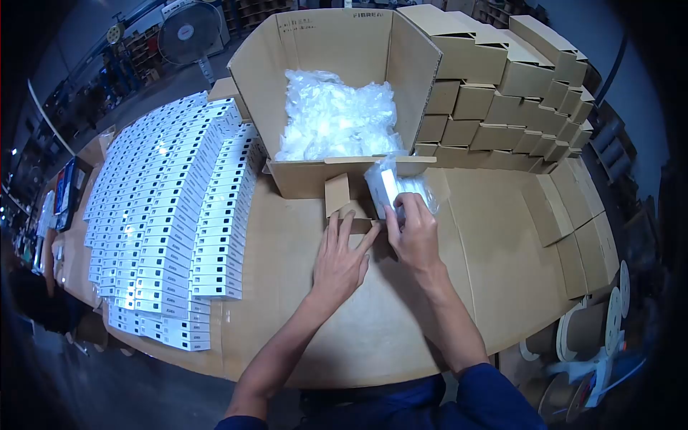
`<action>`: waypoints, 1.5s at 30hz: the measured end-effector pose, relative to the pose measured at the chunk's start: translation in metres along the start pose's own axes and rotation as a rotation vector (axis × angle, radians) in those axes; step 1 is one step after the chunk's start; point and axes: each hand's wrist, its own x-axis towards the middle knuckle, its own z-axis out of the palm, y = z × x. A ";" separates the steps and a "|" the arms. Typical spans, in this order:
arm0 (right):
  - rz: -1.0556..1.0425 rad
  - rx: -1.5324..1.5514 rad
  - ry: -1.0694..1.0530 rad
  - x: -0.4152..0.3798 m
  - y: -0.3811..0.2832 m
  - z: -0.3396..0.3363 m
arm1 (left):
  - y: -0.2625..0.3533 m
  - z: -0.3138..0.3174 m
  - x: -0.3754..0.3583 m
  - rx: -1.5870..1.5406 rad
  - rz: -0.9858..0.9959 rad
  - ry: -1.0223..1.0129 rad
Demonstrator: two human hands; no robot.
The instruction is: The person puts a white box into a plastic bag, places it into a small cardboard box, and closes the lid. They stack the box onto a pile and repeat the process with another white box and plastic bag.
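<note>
A small brown cardboard box (337, 195) stands with a flap raised at the front of a big carton. My left hand (338, 261) is on its near side, fingers and thumb spread around the box's edges and gripping it. My right hand (416, 233) pinches a white item in a clear plastic bag (387, 188), held tilted at the right side of the small box. The fingers partly cover the lower end of the bagged item, and most of the small box's inside is hidden.
The large open carton (251, 72) holds many clear plastic bags (337, 118). Stacked white boxes (154, 215) fill the left of the table (344, 344). Brown cardboard boxes (494, 107) are piled at the back right, with more along the right edge (591, 251). Cable spools (584, 330) stand beyond it.
</note>
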 end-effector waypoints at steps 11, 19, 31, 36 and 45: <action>0.191 -0.230 -0.122 0.002 0.015 0.037 | -0.004 0.008 -0.003 -0.069 -0.034 0.002; 0.261 -0.402 -0.263 0.004 0.010 0.043 | -0.007 0.015 -0.005 -0.100 -0.056 0.000; 0.294 0.135 -0.055 -0.029 -0.013 -0.016 | -0.009 -0.011 -0.017 -0.153 0.011 0.057; 0.234 0.259 -0.128 -0.054 -0.056 0.008 | -0.014 -0.031 -0.075 -0.188 -0.087 0.204; -0.309 0.368 -0.640 -0.069 -0.133 0.093 | -0.039 -0.092 -0.194 0.000 -0.433 0.462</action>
